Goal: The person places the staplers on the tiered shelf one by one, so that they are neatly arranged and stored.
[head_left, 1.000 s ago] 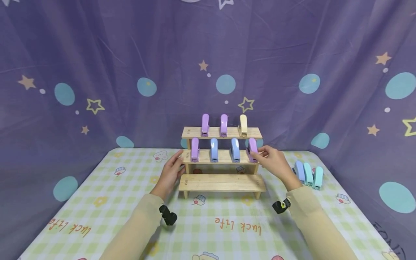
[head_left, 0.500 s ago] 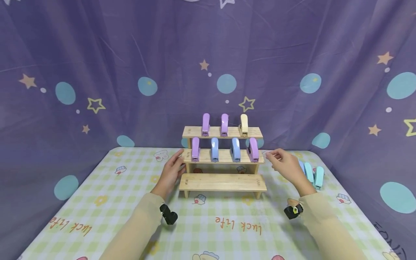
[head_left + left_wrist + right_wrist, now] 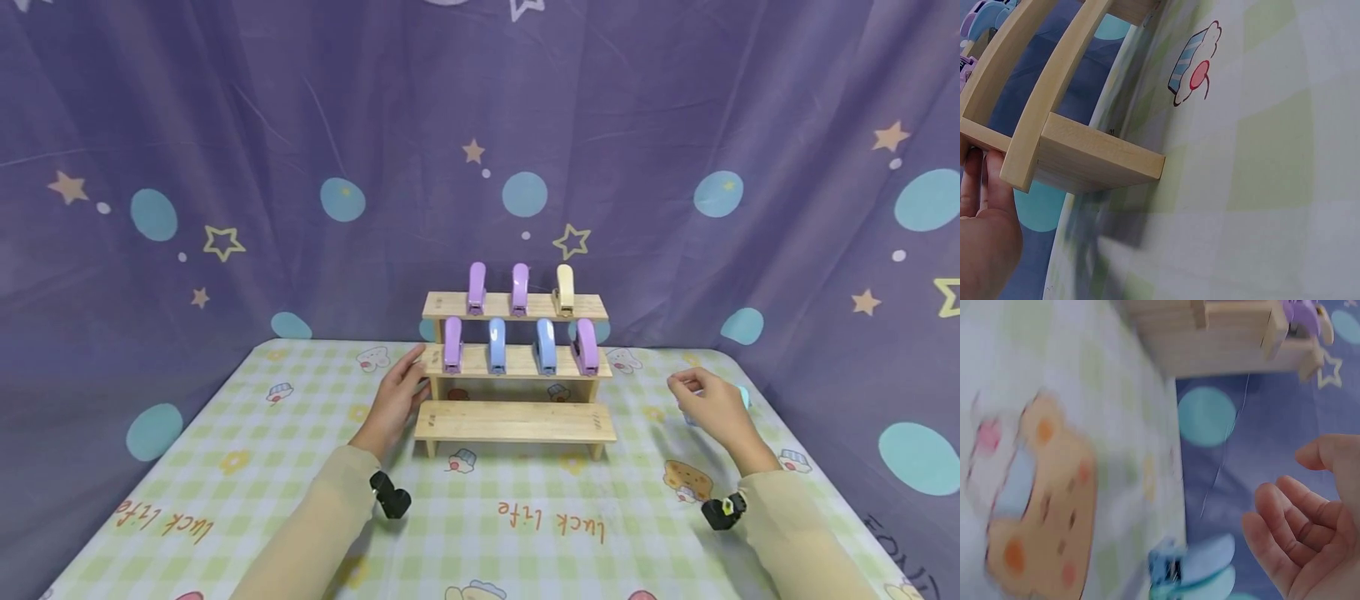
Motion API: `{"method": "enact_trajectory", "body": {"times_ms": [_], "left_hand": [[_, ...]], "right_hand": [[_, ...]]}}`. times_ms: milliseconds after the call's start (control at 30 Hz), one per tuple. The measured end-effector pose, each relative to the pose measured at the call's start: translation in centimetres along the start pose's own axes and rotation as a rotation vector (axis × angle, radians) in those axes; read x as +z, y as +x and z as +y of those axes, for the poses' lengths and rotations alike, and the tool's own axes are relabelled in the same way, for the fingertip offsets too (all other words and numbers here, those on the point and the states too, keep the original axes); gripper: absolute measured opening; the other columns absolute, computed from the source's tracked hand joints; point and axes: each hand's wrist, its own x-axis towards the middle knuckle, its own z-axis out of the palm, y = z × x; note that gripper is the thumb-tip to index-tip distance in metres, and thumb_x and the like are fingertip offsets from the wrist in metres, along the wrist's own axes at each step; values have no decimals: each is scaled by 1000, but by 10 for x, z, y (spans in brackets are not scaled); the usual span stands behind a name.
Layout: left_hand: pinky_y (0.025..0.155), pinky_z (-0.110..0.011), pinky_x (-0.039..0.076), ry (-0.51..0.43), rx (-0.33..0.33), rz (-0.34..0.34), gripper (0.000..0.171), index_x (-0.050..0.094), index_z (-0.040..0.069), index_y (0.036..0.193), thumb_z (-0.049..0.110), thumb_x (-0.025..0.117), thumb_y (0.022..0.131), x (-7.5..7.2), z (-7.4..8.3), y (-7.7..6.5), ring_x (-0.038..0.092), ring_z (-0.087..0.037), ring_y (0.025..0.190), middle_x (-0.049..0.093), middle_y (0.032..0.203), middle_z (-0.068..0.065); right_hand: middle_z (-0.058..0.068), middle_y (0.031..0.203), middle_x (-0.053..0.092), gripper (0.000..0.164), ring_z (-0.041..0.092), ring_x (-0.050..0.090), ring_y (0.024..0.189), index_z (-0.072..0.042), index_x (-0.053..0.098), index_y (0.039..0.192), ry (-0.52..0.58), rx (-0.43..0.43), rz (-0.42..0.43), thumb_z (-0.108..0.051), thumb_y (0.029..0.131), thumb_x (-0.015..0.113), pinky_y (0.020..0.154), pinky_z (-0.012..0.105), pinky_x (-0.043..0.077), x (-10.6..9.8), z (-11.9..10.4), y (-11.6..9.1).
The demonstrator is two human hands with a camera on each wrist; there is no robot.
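Note:
My left hand rests against the left end of a three-tier wooden rack; in the left wrist view its fingers look fairly straight and touch the wood. Two purple staplers and a cream stapler stand on the top tier. On the middle tier are a purple stapler, two blue staplers and another purple stapler at the right end. Holding nothing, my right hand is above the table at right, fingers loosely bent. It mostly hides blue and teal staplers.
A checked tablecloth with cartoon prints covers the table. Behind the rack hangs a purple curtain with stars and dots. Each wrist carries a small black camera.
My right hand has let go of the purple stapler at the middle tier's right end and moved right, over the loose staplers. The left hand stays at the rack.

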Motion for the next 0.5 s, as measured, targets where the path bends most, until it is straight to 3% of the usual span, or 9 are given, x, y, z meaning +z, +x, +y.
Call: {"method": "enact_trajectory", "body": {"times_ms": [267, 500], "left_hand": [[113, -35, 40, -22, -3, -3, 51, 34, 15, 158, 22, 46, 109, 0, -1, 0, 44, -26, 134, 42, 149, -12], [113, -35, 40, -20, -4, -2, 50, 34, 16, 157, 22, 46, 109, 0, -1, 0, 44, -27, 135, 43, 147, -13]], "right_hand": [[21, 105, 69, 45, 37, 63, 93, 2, 66, 119, -86, 69, 62, -38, 102, 52, 66, 36, 50, -15, 37, -7], [23, 100, 68, 49, 38, 61, 91, 4, 66, 115, -99, 143, 92, -41, 101, 53, 65, 36, 46, -27, 69, -11]]}}
